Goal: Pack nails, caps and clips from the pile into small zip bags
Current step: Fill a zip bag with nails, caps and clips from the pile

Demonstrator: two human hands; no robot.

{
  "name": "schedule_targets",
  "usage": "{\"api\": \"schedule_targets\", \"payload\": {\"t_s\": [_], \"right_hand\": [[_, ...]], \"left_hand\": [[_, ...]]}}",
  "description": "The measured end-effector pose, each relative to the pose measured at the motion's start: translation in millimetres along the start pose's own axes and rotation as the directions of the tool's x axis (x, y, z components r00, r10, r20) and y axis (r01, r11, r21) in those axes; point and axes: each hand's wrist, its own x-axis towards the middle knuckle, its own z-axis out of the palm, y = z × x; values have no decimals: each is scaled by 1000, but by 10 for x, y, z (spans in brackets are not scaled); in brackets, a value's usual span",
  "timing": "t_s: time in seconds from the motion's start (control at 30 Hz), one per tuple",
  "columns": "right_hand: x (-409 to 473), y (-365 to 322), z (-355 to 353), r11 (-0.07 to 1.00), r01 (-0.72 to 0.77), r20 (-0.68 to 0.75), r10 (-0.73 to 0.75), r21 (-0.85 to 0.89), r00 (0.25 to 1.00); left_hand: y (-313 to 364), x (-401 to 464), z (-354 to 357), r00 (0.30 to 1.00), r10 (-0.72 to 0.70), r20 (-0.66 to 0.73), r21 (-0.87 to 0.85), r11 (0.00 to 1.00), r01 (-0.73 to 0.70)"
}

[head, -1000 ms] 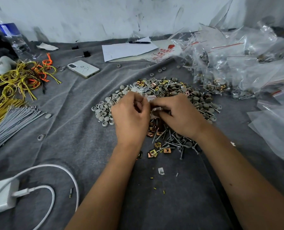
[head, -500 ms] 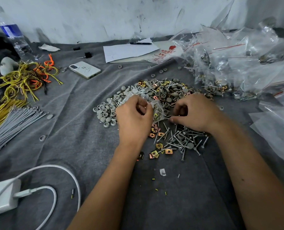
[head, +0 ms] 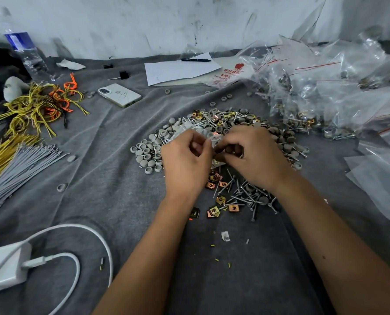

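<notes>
A pile of hardware lies mid-table on grey cloth: grey round caps (head: 147, 153) at its left, steel nails (head: 246, 196) at the near right, orange-gold square clips (head: 214, 181) between them. Both hands hover over the pile. My left hand (head: 184, 162) pinches the edge of a small clear zip bag (head: 213, 140). My right hand (head: 253, 155) meets it from the right, its fingers curled at the bag's mouth; small parts seem to sit under those fingers, mostly hidden. The bag is largely hidden between my hands.
A heap of filled clear bags (head: 321, 92) covers the back right. A phone (head: 120, 94), paper with a pen (head: 180, 70), a water bottle (head: 28, 55), yellow and orange wires (head: 41, 105), grey ties (head: 18, 167) and a white charger with cable (head: 9, 267) surround the work area.
One second ago both hands met at the bag. Then my right hand dropped to the pile on the right; now it is back at the bag's mouth beside my left hand.
</notes>
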Motion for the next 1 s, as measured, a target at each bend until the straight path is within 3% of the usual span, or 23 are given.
{"api": "schedule_targets", "payload": {"t_s": [0.37, 0.6, 0.7, 0.8, 1.0], "right_hand": [[-30, -23, 190, 986, 26, -25, -31, -166, 999], [-1, 83, 62, 984, -173, -278, 153, -49, 948], [-26, 158, 80, 944, -283, -150, 259, -170, 954], [-43, 149, 130, 916, -279, -26, 284, -289, 959], [-42, 134, 125, 929, -293, -49, 289, -227, 956]], "left_hand": [[-7, -7, 21, 999, 39, -9, -63, 997, -39], [-26, 18, 14, 992, -40, -122, -110, 994, 26], [-27, 17, 5, 987, -74, -140, -121, 991, 57], [-30, 19, 4, 988, -84, -127, -119, 991, 69], [-22, 3, 14, 993, -85, -86, -107, 991, 75]]}}
